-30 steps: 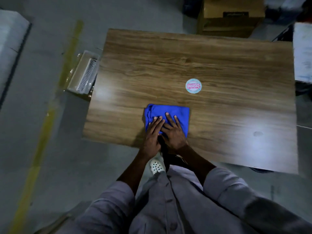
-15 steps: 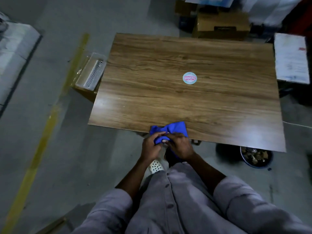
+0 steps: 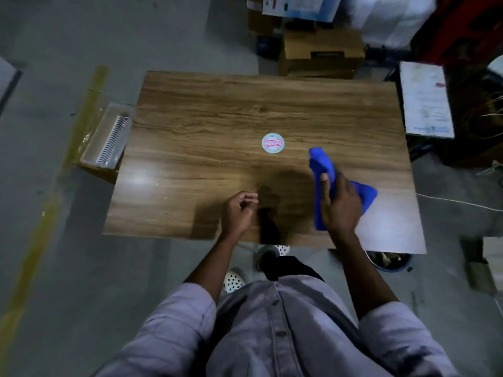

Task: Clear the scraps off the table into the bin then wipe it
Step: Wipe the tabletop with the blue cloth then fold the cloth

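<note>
My right hand (image 3: 340, 205) grips a bunched blue cloth (image 3: 324, 164) above the right part of the wooden table (image 3: 204, 118). The cloth sticks up past my thumb and hangs out to the right of my palm. My left hand (image 3: 239, 210) hovers over the table's near edge with its fingers curled and nothing in it. A round sticker (image 3: 273, 143) sits near the table's middle. The bin (image 3: 388, 261), holding brown scraps, stands on the floor under the table's near right corner.
A clear tray with a white comb-like part (image 3: 109, 137) lies on a box left of the table. Cardboard boxes (image 3: 321, 53) stand behind the table. A white board (image 3: 426, 102) is at the right. A yellow line (image 3: 49, 213) runs along the floor.
Both hands had gathered the cloth at the table's near edge. Now my right hand alone has lifted it up and to the right, and my left hand has let go.
</note>
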